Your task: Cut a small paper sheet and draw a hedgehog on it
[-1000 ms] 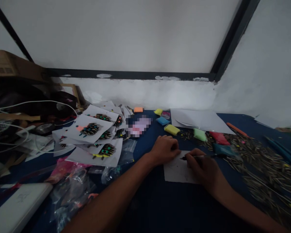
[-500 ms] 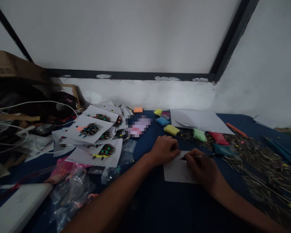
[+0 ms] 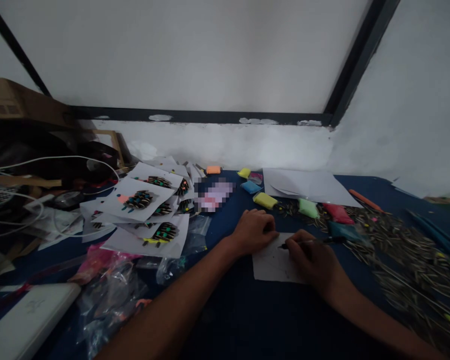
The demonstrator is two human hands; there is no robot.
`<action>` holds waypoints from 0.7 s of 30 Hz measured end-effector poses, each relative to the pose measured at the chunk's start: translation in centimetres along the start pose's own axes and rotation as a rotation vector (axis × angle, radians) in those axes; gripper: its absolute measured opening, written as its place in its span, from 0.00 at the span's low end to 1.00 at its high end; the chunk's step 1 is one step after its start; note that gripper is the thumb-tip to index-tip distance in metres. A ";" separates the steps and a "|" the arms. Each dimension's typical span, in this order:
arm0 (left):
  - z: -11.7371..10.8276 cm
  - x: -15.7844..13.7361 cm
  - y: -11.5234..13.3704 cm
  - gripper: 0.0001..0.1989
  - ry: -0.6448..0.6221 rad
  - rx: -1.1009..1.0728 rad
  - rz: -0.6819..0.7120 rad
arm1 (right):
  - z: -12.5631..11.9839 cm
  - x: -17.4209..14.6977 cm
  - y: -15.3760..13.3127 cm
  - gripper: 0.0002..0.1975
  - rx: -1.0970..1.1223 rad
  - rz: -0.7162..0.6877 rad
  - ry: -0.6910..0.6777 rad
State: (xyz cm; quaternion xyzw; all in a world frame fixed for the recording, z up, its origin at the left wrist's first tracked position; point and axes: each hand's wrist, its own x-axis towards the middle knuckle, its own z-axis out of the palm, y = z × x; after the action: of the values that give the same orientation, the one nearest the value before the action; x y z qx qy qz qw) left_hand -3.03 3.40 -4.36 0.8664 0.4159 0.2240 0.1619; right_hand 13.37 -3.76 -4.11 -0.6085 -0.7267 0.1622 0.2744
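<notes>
A small white sheet of paper (image 3: 273, 267) lies on the dark blue table surface (image 3: 243, 310) in front of me. Faint marks show on it. My right hand (image 3: 310, 257) pinches a dark pen (image 3: 327, 240), its tip down at the paper near the upper middle. Across the sheet's upper left edge rests my left hand (image 3: 254, 231), its fingers curled into a loose fist and its thumb side touching the paper. I see nothing inside that fist. The right hand covers the sheet's right part.
Seeds (image 3: 416, 255) are strewn on the right, below small packets of coloured clay (image 3: 264, 200). White sheets (image 3: 303, 186) lie at the back. To the left are papers with seed-covered figures (image 3: 138, 200), clear plastic bags (image 3: 112, 290), a white box (image 3: 33, 315) and cables (image 3: 60, 159).
The pen tip has shifted very slightly left and down on the paper. My left hand stays in place.
</notes>
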 end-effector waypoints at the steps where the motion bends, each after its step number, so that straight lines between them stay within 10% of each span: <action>1: 0.0 0.0 0.0 0.08 0.001 0.002 0.000 | 0.0 0.0 0.0 0.16 0.002 0.004 0.001; 21: -0.1 0.0 0.1 0.07 0.016 -0.034 -0.009 | -0.4 0.2 0.2 0.19 0.017 -0.011 0.025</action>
State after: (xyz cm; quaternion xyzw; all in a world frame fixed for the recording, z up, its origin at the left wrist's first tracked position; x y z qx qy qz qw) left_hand -3.05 3.34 -4.27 0.8598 0.4170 0.2374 0.1744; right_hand 13.72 -3.53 -3.88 -0.6041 -0.7253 0.1591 0.2894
